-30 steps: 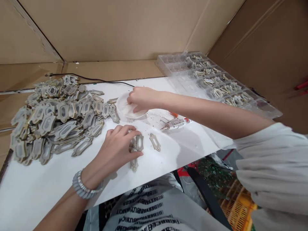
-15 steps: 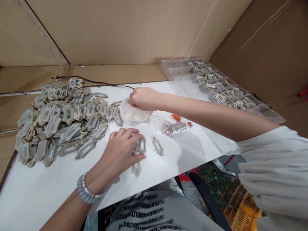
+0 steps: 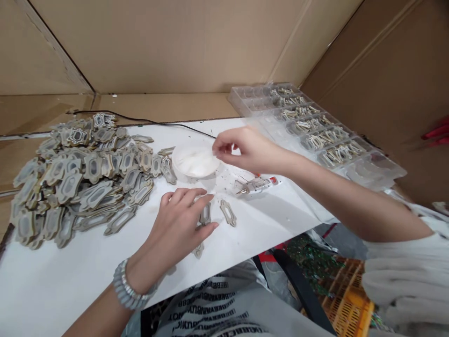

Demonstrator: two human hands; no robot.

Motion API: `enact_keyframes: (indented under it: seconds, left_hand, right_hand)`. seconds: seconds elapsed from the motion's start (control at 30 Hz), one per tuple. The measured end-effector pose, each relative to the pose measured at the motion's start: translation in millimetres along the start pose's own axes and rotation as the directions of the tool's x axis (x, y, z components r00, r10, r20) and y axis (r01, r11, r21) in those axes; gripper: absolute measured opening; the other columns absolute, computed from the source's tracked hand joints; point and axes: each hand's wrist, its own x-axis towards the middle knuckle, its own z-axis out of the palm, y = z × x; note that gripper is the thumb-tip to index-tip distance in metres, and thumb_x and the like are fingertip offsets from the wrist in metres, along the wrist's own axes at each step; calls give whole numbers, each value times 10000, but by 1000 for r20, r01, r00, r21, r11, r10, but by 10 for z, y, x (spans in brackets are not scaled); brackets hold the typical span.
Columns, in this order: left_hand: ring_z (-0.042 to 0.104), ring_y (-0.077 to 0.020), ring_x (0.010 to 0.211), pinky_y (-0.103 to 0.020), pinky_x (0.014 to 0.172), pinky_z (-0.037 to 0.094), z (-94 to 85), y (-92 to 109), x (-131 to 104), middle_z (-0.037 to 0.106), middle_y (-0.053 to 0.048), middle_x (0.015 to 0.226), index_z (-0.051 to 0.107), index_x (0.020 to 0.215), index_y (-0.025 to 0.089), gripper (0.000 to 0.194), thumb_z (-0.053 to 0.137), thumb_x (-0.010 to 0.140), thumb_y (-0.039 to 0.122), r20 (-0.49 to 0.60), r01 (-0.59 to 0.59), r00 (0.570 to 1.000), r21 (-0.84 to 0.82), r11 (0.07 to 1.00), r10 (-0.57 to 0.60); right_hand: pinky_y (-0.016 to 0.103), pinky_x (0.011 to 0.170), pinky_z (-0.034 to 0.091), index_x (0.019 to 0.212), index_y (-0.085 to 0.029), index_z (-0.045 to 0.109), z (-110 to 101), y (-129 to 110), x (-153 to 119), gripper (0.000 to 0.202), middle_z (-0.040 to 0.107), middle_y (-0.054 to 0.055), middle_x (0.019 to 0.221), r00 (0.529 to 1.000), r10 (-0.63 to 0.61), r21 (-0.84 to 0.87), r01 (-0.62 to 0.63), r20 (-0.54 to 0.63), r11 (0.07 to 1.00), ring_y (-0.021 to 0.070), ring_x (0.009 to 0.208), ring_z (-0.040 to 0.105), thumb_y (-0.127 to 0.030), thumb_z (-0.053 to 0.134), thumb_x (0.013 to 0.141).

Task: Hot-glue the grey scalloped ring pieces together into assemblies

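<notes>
My left hand [image 3: 180, 224] hovers low over the white table, thumb and fingers apart, partly covering a few small grey ornamental frames [image 3: 205, 214]. One more frame [image 3: 228, 213] lies by itself just right of it. My right hand [image 3: 242, 149] is at the right rim of a round white bowl [image 3: 192, 164], its thumb and forefinger pinched together. Whatever the pinch holds, if anything, is too small to make out. Below this hand lies a pen-shaped tool [image 3: 257, 186] with a metal tip, its body white with a red part.
A large heap of similar grey frames [image 3: 93, 166] covers the table's left side. At back right stands a clear compartment box [image 3: 315, 124] with small pieces. A black cable [image 3: 150, 118] runs along the back. A yellow crate [image 3: 354, 290] sits below the table's right edge.
My right hand has moved from above the bowl to its right rim, uncovering the white inside. The left hand has lifted slightly off the frames. The view has shifted a little.
</notes>
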Motion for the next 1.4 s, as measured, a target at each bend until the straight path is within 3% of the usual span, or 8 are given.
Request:
enact_keyframes:
  seconds: [0.1,0.2,0.3,0.43,0.67,1.0,1.27,1.4]
  left_hand:
    - [554,-365,1210,-628,1013,396,40,78,-35,653,-112,1322,660,1266,270,367,653,914,372,-16,-151,989,-36,988,150]
    - [475,-430,1331,-770,1052,299,101,124,-71,560,-131,1458,650,1291,315,429,677,891,468,59,-278,958,-53,959,281]
    - [399,-495,1397,-847,1016,270,159,121,-87,448,-180,1553,589,1383,328,620,750,817,524,143,-308,940,-42,950,311]
    - [382,-481,1425,-855,1059,203,182,83,-98,416,-151,1585,567,1404,371,671,775,787,537,180,-312,930,-69,948,319]
    - [393,-473,1415,-857,1061,205,163,31,-139,440,-116,1572,597,1358,409,645,811,758,513,191,-353,913,-73,933,361]
    - [360,-490,1432,-915,1005,178,122,25,-118,406,-99,1599,613,1331,432,512,738,839,496,263,-353,893,-91,931,364]
    - [345,-510,1436,-928,994,149,138,-7,-133,382,-96,1613,606,1343,434,519,721,844,524,245,-351,897,-111,930,368]
    - [346,-511,1438,-924,996,138,154,-16,-125,386,-103,1609,606,1343,443,499,708,859,513,220,-359,900,-121,926,377]
  right_hand:
    - [266,685,493,777,-202,671,14,-122,-405,136,698,-19,753,998,51,166,-42,-49,985,129,679,612,-171,607,892]
    - [269,678,514,812,-204,688,116,-199,-780,143,701,6,784,984,124,265,-86,-131,960,135,703,631,-203,606,929]
    - [274,690,545,893,-200,714,296,-221,-1062,94,733,25,805,962,222,343,-156,-161,926,150,735,672,-192,625,924]
    - [266,695,572,1014,-203,729,596,-246,-1276,134,765,30,844,921,350,443,-246,-170,862,157,746,706,-198,642,912]
    - [268,683,544,846,-201,713,926,-301,-1358,135,749,33,791,904,379,430,-267,-199,863,159,724,687,-211,612,935]
    - [244,631,487,873,-181,726,949,-268,-1298,131,664,18,730,944,258,230,-210,-206,950,152,691,630,-121,620,923]
    - [259,632,513,1000,-160,709,1032,-325,-1334,100,661,35,775,933,238,131,-209,-269,969,170,724,640,-147,648,922]
    - [289,649,558,1024,-180,705,962,-324,-1375,126,686,49,815,905,176,58,-167,-388,984,188,746,670,-189,602,952]
